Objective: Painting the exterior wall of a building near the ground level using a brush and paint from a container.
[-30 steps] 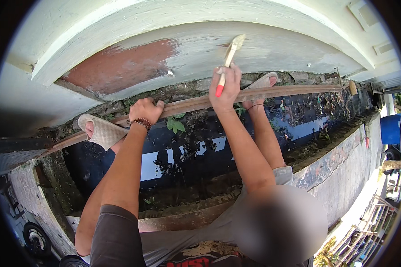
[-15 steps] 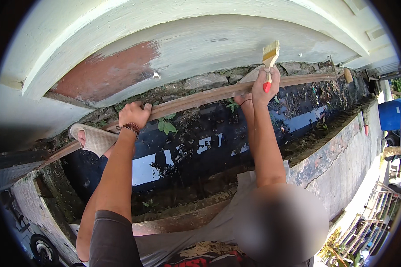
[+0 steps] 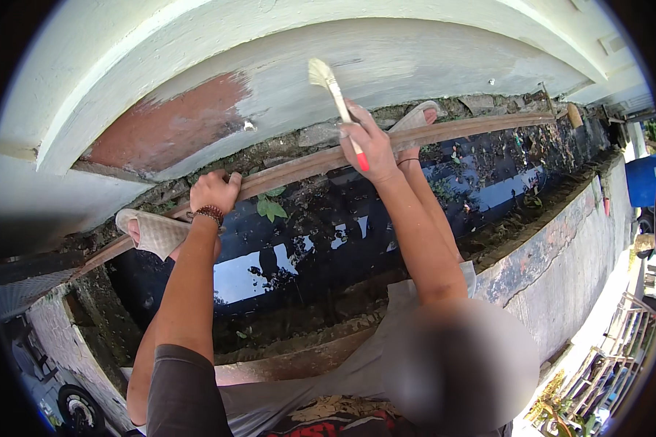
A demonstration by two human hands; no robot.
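Two hands were at work, well apart; the right hand (image 3: 368,142) was clamped on a brush (image 3: 334,98), its red handle end below the fist and its bristles up and to the left, touching the pale wall (image 3: 415,62); the brush's long axis ran steeply upward from that hand, which was the nearer; the right arm stretched out nearly straight; the left hand (image 3: 213,193) gripped the brown rail (image 3: 299,167) lower down, wrist bent, a bead bracelet (image 3: 210,214) on it.

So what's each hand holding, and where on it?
Right hand holds the paintbrush by its red-tipped handle. Left hand grips the brown pipe along the wall.
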